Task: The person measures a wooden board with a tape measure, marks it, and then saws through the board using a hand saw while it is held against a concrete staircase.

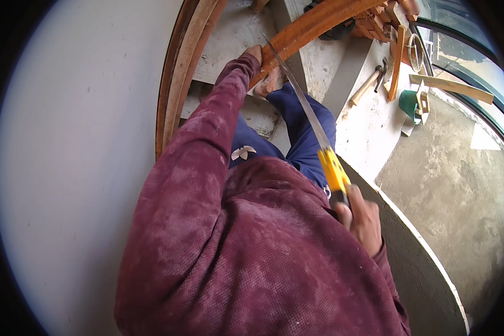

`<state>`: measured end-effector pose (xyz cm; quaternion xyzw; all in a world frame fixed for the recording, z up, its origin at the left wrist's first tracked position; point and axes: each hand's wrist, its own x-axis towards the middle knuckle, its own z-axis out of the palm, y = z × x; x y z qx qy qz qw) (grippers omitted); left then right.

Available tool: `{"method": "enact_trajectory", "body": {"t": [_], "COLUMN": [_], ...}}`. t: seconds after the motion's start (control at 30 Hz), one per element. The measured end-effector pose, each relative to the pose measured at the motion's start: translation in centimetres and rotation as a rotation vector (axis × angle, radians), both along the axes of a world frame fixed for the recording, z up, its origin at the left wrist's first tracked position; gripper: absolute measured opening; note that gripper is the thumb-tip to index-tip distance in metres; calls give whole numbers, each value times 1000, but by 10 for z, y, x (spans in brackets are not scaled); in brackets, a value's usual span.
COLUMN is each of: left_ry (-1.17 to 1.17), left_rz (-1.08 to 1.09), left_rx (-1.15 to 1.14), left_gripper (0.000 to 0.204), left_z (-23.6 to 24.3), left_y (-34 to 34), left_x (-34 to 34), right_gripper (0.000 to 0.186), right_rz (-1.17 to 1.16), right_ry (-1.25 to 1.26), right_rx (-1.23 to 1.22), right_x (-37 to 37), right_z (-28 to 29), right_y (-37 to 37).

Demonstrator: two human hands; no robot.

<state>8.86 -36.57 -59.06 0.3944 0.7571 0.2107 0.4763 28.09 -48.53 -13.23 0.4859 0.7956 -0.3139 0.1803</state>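
My right hand [361, 215] is closed around the yellow and black handle of a hand saw [313, 117]. The long blade runs up and away from me, its far end lying across a curved orange-brown wooden beam [316, 28]. My left hand [253, 54] grips the beam just left of the blade, its fingers partly hidden. My bare foot [269, 84] is under the beam, below the cut line, with my blue-trousered legs [305, 129] bent on the concrete steps [218, 50].
Curved timbers [185, 78] lean along the white wall [84, 140] on the left. On the right lie a hammer [364, 87], loose boards [448, 87], a green tool [409, 103] and stacked wood pieces [375, 22] beside glazing. A curved concrete edge [420, 235] borders the rough floor.
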Motion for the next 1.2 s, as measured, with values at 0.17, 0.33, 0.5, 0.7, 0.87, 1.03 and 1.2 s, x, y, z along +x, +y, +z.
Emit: {"method": "enact_trajectory", "body": {"t": [0.17,0.33,0.5,0.7,0.87,1.03,1.2], "left_ry": [-165,-121,8,-137,-1167,-1179,-1185], "left_rz": [82,-67,45,-100,625,541,358], "left_rx": [11,-9,11,173,164,239,174], "left_gripper": [26,27,23,45,98,91,104], "left_z": [22,17,1,-24,60,72,53], "left_y": [10,6,-10,-16,-39,-65,-54], "left_x": [26,17,6,-22,-9,-61,-77], "right_gripper": [30,27,37,32,38,35,37], "right_rz": [125,50,26,179,27,39,-7], "right_ry": [67,-17,56,130,158,406,564], "right_rx": [164,56,63,212,167,264,539], "right_x": [-35,-42,4,-79,-38,-35,8], "right_z": [-138,-99,-33,-163,-162,-171,-189], "right_y": [81,63,14,95,85,82,74]}}
